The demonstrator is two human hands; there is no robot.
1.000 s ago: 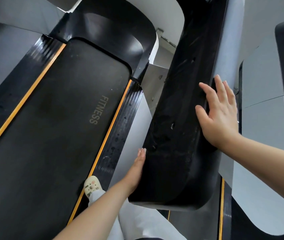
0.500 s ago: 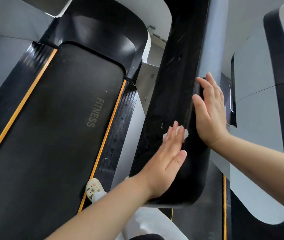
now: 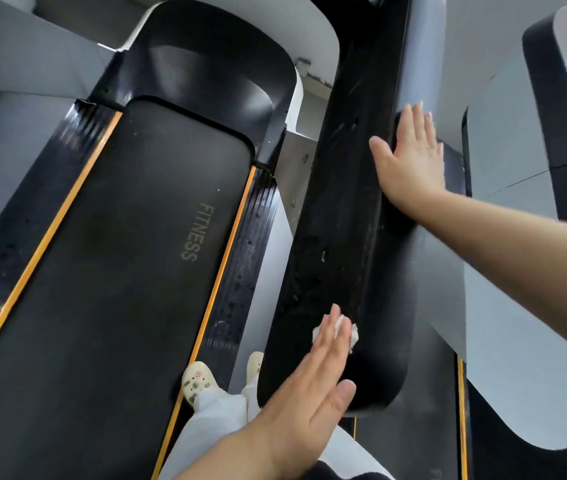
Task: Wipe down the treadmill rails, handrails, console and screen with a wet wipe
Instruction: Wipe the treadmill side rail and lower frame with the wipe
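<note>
- The wipe (image 3: 339, 332), a small white wad, lies on the black top face of the handrail (image 3: 344, 220) near its rounded near end, pinned under fingertips, with bits of it showing on both sides of them.
- The left hand (image 3: 309, 393) is flat and released, fingers straight and together, thumb out to the side. It grasps nothing; its fingertips press the wipe against the handrail.
- The right hand (image 3: 410, 157) is also flat and unclenched, fingers straight and close together, thumb spread. Its palm rests on the far side edge of the handrail, higher up, well apart from the wipe.
- The handrail's top face looks speckled and streaked.
- Left of the handrail runs the belt (image 3: 129, 271), dark and printed "FITNESS", edged by orange stripes and ribbed black side rails (image 3: 240, 265).
- A pale shoe (image 3: 197, 381) stands on the nearer side rail beside the belt, light trousers above it.
- A second machine (image 3: 559, 133) stands to the right.
</note>
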